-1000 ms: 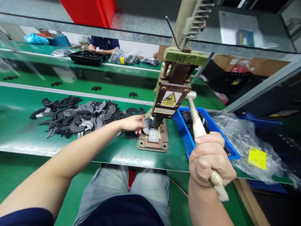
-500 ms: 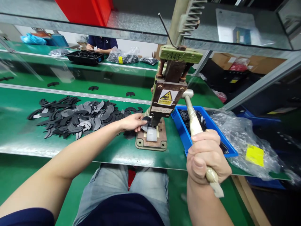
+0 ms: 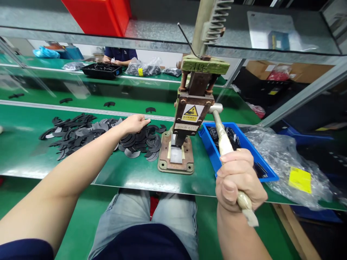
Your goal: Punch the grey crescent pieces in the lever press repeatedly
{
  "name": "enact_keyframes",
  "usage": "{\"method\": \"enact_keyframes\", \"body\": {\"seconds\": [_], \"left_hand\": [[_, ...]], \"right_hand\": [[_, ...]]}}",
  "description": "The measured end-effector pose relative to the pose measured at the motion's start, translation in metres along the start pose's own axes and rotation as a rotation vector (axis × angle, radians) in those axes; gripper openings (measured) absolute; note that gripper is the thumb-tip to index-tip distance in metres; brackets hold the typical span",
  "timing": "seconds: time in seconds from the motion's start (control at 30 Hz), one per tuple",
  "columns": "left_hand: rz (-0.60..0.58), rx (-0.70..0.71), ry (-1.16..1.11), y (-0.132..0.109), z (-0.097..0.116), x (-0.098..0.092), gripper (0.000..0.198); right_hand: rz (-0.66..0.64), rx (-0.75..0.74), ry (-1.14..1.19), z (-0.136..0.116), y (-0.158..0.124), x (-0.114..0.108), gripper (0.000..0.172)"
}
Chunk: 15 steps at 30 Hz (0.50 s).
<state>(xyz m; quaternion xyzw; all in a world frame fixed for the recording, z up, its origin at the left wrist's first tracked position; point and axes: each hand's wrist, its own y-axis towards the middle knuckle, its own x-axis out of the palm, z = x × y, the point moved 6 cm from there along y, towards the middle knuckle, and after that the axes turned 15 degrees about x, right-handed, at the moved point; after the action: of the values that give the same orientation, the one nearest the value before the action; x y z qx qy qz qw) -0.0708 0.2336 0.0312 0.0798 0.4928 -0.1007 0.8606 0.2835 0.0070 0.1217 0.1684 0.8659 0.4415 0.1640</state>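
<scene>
My right hand (image 3: pixel 240 178) is wrapped around the taped lever handle (image 3: pixel 225 141) of a hand press (image 3: pixel 193 108). My left hand (image 3: pixel 135 124) is over the right part of a pile of dark curved plastic pieces (image 3: pixel 81 131), its fingers pinched together. Whatever lies between those fingertips is hidden against the dark pieces behind. The press base (image 3: pixel 176 166) stands right of the pile, with a pale block (image 3: pixel 176 154) under the ram and no dark piece seen on it.
Right of the press stands a blue bin (image 3: pixel 217 162) with small black parts, beside a clear plastic bag (image 3: pixel 284 162). Single dark pieces (image 3: pixel 150 109) lie spaced along the green strip behind. A co-worker (image 3: pixel 120 54) sits across. A metal shelf (image 3: pixel 157 41) crosses overhead with a red bin (image 3: pixel 97 16).
My left hand has moved from the press, where it held a dark curved piece, left and away from me to the pile. My right hand keeps its grip on the lever handle.
</scene>
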Motion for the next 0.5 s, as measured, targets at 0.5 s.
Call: {"method": "enact_keyframes", "body": {"seconds": [0.5], "left_hand": [[-0.208,0.017,-0.805,-0.026,0.093,0.116,0.034]], "right_hand": [[-0.036,-0.049,0.072,-0.002,0.002,0.002,0.029]]}}
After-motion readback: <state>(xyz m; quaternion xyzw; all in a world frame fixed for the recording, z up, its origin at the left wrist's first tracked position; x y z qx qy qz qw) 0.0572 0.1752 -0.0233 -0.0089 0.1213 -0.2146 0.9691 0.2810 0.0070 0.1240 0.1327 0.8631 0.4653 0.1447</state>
